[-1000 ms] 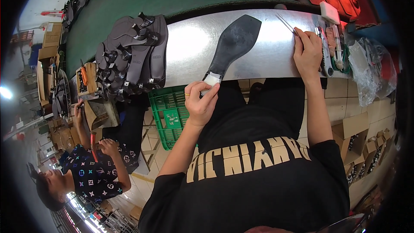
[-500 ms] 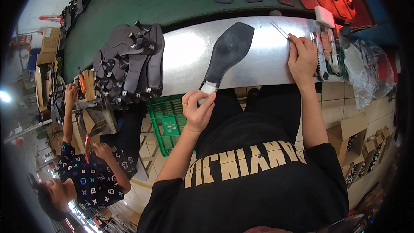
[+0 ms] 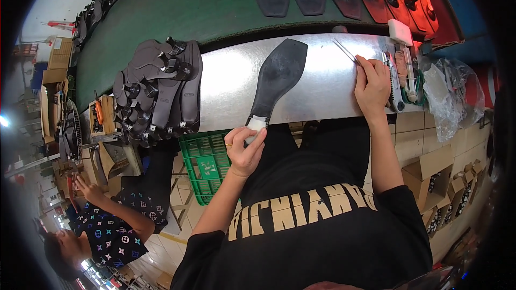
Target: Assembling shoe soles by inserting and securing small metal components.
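My left hand [image 3: 244, 153] is closed in a pinch on the narrow heel end of a dark shoe sole [image 3: 280, 70]. A white piece [image 3: 257, 123] sits at that heel end against my fingertips; its exact kind is unclear. The broad toe part of the sole points away from me over the shiny metal bench [image 3: 226, 83]. To the right, my right hand [image 3: 372, 87] is closed around a pair of thin metal tweezers [image 3: 345, 49]. Their two tips point up and left, apart from the sole.
Dark sandal parts with straps [image 3: 161, 83] are heaped at the bench's left. A utility knife [image 3: 396, 88], a white block [image 3: 400, 31] and a plastic bag [image 3: 449, 96] lie at the right. Sandals line the green belt [image 3: 215, 5]. A green crate [image 3: 204, 166] stands below; a co-worker [image 3: 113, 225] is at left.
The whole view has shifted, so the bench sits slightly lower. My hands keep their holds on the sole and tweezers. The co-worker's raised arm has come down from the wooden box.
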Demonstrator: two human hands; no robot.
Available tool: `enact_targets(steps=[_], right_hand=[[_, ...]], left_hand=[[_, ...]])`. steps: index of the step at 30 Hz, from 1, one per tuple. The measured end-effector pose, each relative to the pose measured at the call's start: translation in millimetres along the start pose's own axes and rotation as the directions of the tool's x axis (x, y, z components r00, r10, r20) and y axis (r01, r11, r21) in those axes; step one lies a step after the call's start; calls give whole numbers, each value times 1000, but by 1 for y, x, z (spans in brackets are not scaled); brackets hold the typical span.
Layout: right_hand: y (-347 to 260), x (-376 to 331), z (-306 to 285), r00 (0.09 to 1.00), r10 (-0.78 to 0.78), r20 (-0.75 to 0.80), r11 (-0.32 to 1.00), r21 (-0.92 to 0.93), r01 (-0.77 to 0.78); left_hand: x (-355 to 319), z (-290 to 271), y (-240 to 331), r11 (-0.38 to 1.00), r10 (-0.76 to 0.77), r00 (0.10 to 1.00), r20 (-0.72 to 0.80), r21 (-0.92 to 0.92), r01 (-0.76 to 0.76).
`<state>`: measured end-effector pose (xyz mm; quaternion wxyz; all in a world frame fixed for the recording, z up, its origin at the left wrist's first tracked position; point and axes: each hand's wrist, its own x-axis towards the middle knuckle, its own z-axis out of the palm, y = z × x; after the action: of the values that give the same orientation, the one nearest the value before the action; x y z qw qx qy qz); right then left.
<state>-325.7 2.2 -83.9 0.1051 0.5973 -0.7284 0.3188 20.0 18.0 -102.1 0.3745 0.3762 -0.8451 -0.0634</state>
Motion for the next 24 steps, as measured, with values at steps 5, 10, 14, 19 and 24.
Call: enact_targets(steps=[5, 10, 14, 19, 24], right_hand=[[0, -1, 3, 1000, -9, 3, 1000, 5, 9], [-2, 1, 1, 1000, -13, -4, 1000, 0, 13], [-2, 1, 2, 1000, -17, -7, 1000, -16, 17], [-2, 1, 4, 1000, -21, 6, 1000, -7, 21], [-3, 0, 4, 1000, -15, 4, 1000, -24, 15]], left_hand=[[-4, 1, -1, 1000, -10, 1000, -11, 0, 10], [-5, 4, -2, 1000, -19, 1000, -16, 16, 19], [-10, 7, -4, 1000, -7, 999, -31, 8, 8], [-14, 6, -4, 999, -16, 1000, -1, 28, 16], [-17, 6, -3, 999, -28, 1000, 10, 27, 27]])
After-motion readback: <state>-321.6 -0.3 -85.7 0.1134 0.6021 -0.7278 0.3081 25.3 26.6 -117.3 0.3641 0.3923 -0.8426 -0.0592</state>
